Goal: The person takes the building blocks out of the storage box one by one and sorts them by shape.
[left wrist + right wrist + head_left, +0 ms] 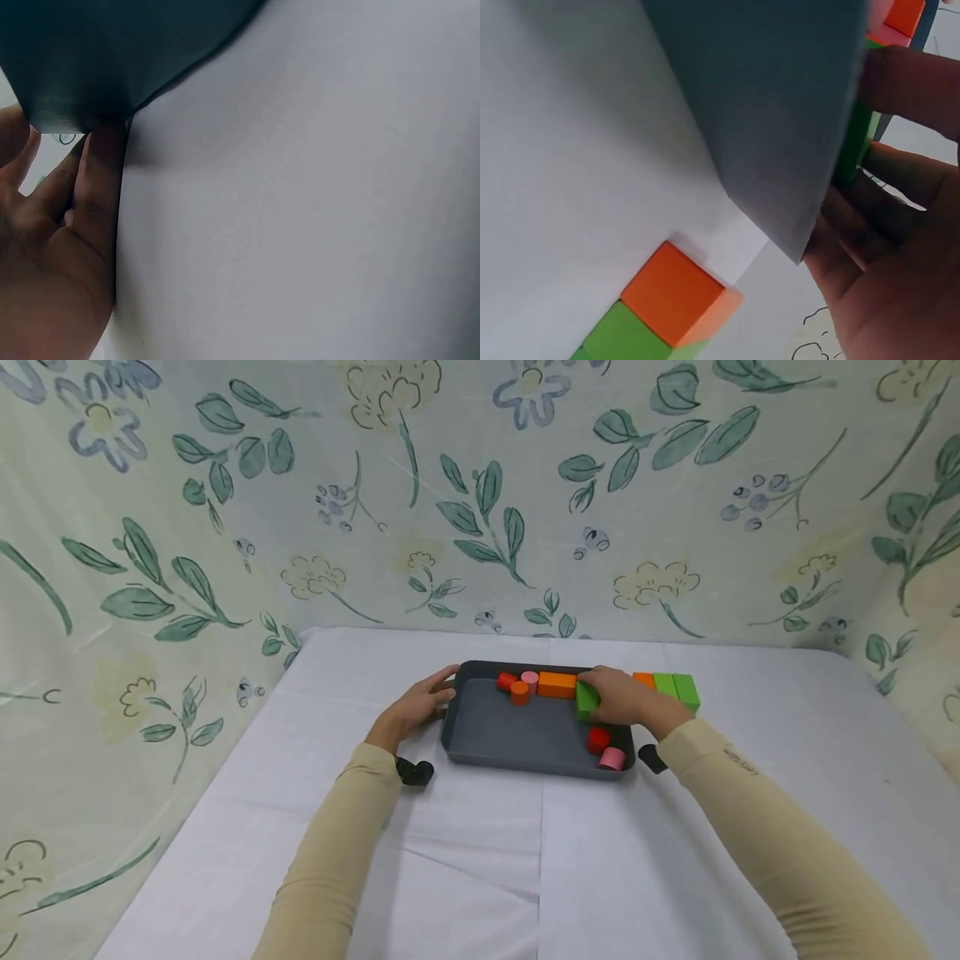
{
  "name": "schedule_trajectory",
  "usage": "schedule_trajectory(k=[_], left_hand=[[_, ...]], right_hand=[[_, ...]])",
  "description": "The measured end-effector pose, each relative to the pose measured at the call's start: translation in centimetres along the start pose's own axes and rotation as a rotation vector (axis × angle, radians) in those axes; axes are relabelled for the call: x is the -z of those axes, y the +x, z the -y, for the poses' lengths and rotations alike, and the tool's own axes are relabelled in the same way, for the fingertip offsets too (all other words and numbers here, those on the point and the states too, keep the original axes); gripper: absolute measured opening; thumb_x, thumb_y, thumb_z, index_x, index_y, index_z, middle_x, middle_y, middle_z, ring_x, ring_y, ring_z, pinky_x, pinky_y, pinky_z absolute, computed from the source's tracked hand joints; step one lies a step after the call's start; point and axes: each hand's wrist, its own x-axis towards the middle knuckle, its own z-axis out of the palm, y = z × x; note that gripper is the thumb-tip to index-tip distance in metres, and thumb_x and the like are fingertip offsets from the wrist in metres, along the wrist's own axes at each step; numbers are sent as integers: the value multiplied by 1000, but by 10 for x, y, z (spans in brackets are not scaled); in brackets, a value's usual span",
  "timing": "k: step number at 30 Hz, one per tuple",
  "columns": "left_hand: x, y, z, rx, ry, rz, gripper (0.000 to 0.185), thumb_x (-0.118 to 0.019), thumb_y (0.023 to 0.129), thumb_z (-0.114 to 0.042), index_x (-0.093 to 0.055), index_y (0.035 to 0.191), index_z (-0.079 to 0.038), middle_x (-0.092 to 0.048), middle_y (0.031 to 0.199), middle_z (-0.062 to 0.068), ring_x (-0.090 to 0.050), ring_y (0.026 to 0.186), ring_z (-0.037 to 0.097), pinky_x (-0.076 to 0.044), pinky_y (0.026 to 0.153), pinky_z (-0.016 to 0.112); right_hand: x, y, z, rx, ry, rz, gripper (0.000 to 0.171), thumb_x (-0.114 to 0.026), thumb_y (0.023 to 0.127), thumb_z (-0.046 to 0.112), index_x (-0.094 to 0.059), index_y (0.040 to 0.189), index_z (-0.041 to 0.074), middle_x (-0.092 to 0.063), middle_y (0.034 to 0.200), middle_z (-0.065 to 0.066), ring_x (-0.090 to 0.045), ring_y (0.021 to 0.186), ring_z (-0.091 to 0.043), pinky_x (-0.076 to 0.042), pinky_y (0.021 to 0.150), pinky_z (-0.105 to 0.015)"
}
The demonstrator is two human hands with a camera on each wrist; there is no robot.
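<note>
A dark grey rectangular tray (517, 735) lies on the table. My left hand (420, 703) rests against its left wall with fingers extended; in the left wrist view the fingers (101, 172) touch the tray's outer side. Inside the tray's back right corner, my right hand (622, 696) grips a green block (585, 703) between thumb and fingers. Beside it, along the back wall, lies an orange block (557, 685). Further left are a red cylinder (506, 681), a pink cylinder (530, 678) and an orange cylinder (520, 693). Another red piece (597, 740) and pink cylinder (612, 759) occupy the front right corner.
Outside the tray, behind my right wrist, an orange block (675, 292) stands in a row with green blocks (686, 692). White cloth (465, 860) covers the table. A floral curtain (480, 502) hangs behind it. Black wrist devices (415, 771) sit near both tray ends.
</note>
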Motion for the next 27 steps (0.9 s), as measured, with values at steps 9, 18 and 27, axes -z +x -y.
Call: schedule_trajectory(k=[9, 18, 27], left_hand=[[1, 0, 2, -23, 14, 4, 57, -45, 106, -18, -28, 156, -37, -26, 166, 4, -28, 153, 26, -33, 123, 48], [-1, -1, 3, -19, 23, 7, 57, -45, 106, -19, -27, 156, -39, -26, 166, 4, -29, 152, 26, -34, 123, 48], [-1, -1, 3, -19, 37, 7, 57, -45, 106, -20, -27, 156, -37, -24, 166, 4, -27, 153, 26, -33, 123, 48]], right_hand=[[6, -5, -3, 5, 33, -77, 68, -72, 85, 10, -45, 147, 2, -47, 144, -26, -52, 116, -37, -49, 105, -56], [21, -21, -8, 39, 55, -132, 69, -70, 86, 5, -41, 149, 0, -44, 147, -24, -51, 120, -39, -49, 105, -58], [35, -32, -30, -5, 106, -128, 71, -67, 88, 7, -35, 151, -2, -43, 146, -24, -50, 123, -43, -52, 100, -58]])
